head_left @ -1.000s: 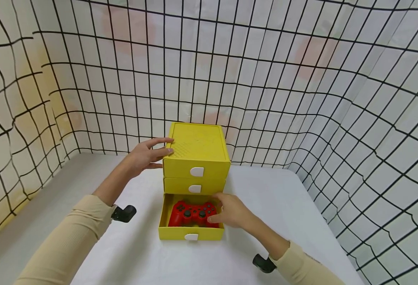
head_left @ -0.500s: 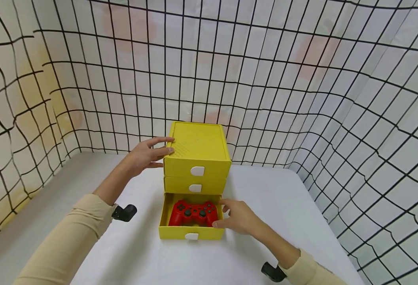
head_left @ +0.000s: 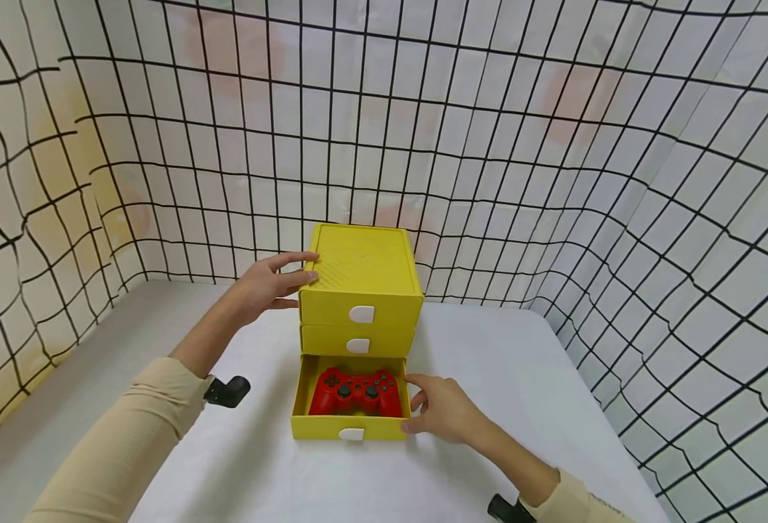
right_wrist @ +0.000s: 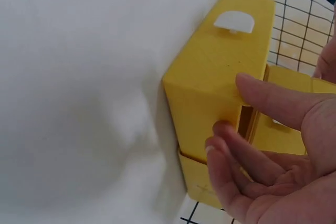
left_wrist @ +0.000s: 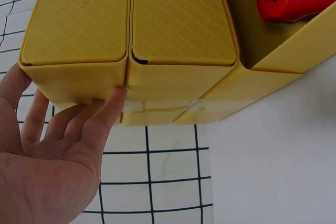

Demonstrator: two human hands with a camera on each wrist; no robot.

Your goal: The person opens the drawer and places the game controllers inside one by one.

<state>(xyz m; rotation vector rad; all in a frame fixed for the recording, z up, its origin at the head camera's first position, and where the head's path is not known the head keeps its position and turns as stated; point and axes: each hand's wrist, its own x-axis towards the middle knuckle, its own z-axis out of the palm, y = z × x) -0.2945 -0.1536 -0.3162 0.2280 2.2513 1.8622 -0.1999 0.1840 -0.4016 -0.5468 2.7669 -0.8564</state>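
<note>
Drawers (head_left: pixel 357 323) come first: we see a small yellow plastic chest (head_left: pixel 362 272) of three stacked drawers standing on the white table (head_left: pixel 501 363), each front bearing a white half-round pull tab and the flat top stamped with a fine diamond pattern. We can read no brand, label or writing on any part. Our bottom drawer (head_left: pixel 351 425) is slid out toward 6 o'clock, and a glossy red game controller (head_left: pixel 355 392) with dark buttons and sticks lies inside it. Our left hand (head_left: pixel 269 283) rests at 9 o'clock of the chest, fingers straight and flat against its top edge and side wall, gripping nothing. Our right hand (head_left: pixel 442 410) sits at 3 o'clock of the pulled-out drawer, relaxed fingers loosely bent, fingertips touching its front right corner and holding nothing. Behind the table hangs a white sheet (head_left: pixel 554 181) printed with a black grid.
</note>
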